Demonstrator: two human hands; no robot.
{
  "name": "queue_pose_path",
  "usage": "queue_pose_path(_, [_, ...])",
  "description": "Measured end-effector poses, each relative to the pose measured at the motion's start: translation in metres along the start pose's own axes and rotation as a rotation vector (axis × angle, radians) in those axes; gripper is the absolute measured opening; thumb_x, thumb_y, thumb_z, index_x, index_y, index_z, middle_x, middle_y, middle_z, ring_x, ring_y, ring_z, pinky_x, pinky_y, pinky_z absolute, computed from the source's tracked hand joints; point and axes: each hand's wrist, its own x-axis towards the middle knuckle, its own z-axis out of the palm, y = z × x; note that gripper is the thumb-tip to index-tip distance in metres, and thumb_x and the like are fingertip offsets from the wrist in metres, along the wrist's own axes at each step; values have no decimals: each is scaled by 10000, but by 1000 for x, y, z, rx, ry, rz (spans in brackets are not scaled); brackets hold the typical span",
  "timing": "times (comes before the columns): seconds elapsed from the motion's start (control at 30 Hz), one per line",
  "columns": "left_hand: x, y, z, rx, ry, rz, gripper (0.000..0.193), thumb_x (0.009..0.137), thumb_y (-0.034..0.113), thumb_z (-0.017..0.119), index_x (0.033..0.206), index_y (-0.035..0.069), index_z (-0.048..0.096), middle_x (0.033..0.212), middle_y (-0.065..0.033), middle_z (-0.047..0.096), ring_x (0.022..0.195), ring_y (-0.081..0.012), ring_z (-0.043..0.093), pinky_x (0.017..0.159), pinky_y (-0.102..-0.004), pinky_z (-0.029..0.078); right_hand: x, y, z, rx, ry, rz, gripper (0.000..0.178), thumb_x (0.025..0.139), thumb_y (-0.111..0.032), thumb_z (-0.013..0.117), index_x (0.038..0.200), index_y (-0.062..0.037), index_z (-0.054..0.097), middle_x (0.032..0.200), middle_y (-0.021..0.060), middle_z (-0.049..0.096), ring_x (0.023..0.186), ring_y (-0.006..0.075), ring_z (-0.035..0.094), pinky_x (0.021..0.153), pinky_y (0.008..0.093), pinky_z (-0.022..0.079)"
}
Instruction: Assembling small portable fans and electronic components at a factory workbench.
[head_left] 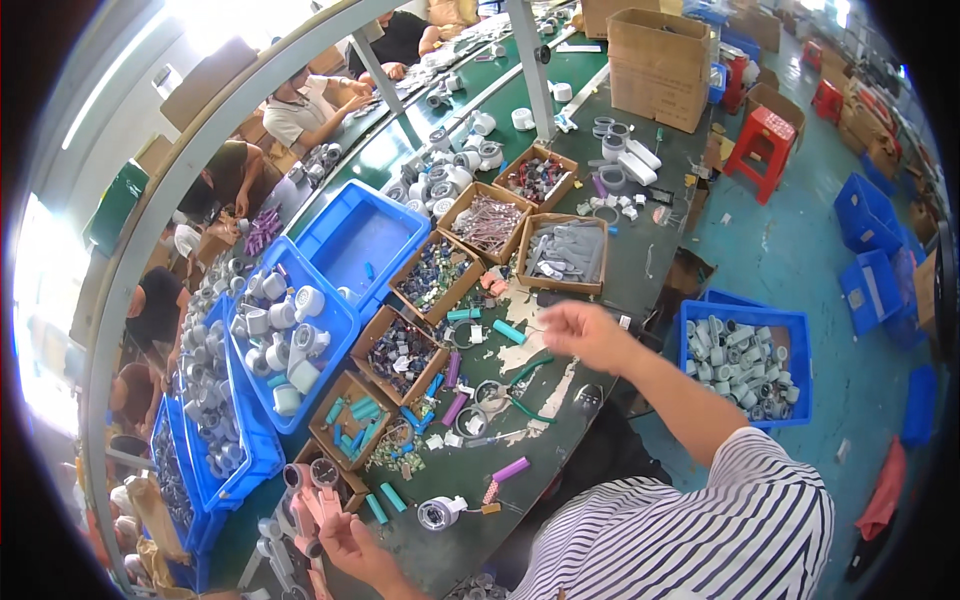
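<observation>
My left hand (pixel 352 549) is low in the view beside pink plastic housings (pixel 318 503), its fingers apart and nothing visible in them. Farther right, my right hand (pixel 583 336) hovers over the bench with its fingers bent together; whatever is between them is hidden and slightly blurred. A teal cylindrical battery cell (pixel 509 332) lies left of its fingertips. Green-handled pliers (pixel 533 388) rest below that hand. A round white fan head (pixel 437 513) sits near the bench edge, right of my left hand. Purple cells (pixel 511 469) and teal cells (pixel 392 497) lie loose between my hands.
Cardboard trays hold circuit boards (pixel 437 278), wires (pixel 489 222) and grey plastic parts (pixel 565 250). Blue bins of white fan housings stand left (pixel 290 340) and on the right (pixel 745 365). A metal post (pixel 530 70) rises behind. Other people work across the bench.
</observation>
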Motion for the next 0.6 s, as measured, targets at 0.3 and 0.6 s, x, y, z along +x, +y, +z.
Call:
queue_pose_path(0.3, [18, 11, 2, -95, -132, 144, 400, 951, 162, 728, 1286, 15, 564, 1147, -58, 610, 1002, -147, 605, 903, -285, 509, 88, -87, -140, 644, 435, -52, 458, 979, -396, 677, 1322, -114, 564, 1110, 85, 701, 963, 210, 677, 825, 375, 539])
queue_pose_path(0.6, [-12, 27, 29, -210, -125, 77, 412, 929, 179, 758, 1254, 5, 575, 1135, -69, 627, 1007, -156, 615, 927, -300, 503, 48, -47, -55, 583, 149, 82, 243, 972, -243, 686, 1144, -74, 660, 902, 32, 715, 764, 151, 669, 717, 293, 550])
